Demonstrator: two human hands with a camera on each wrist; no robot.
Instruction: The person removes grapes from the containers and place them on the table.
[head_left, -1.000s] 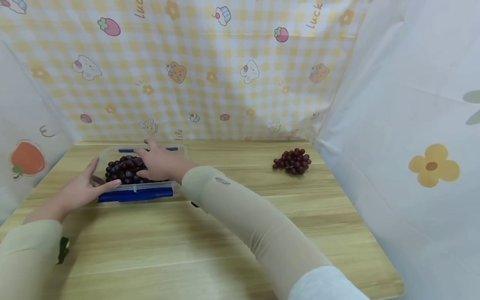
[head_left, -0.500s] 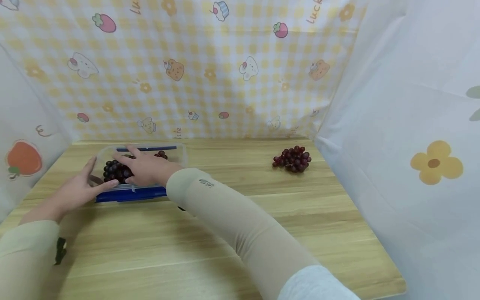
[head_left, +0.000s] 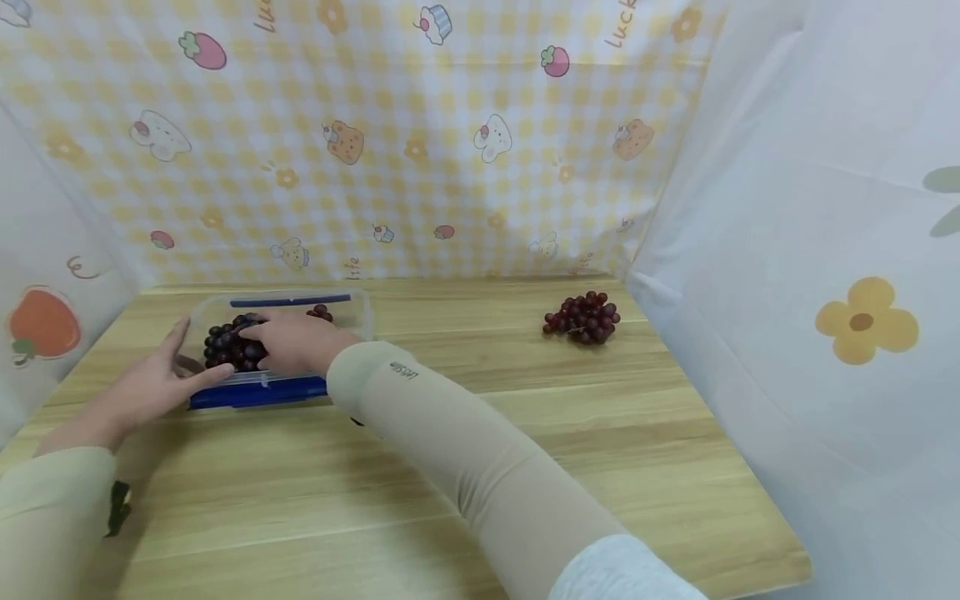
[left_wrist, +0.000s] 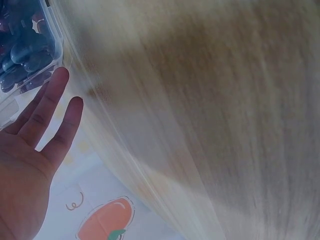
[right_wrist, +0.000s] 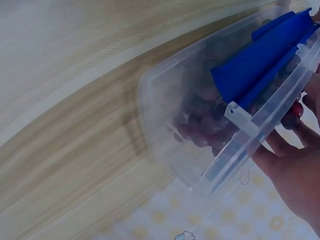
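A clear plastic food container with blue latches stands at the back left of the table, holding dark grapes. My left hand rests against its left end, thumb at the front rim and fingers extended along the outside. In the left wrist view, those fingertips touch or nearly touch the container's corner. My right hand reaches inside from above, its fingers curled down on the bunch. The right wrist view shows it behind the rim, its fingertips partly hidden by the front wall and blue latch.
A smaller bunch of red grapes lies at the back right of the wooden table. A yellow checked cloth hangs behind the table, with white cloth along the right side.
My right hand has moved left and down into the container, and its spread fingers have curled onto the grapes. The left hand stays at the container's left end.
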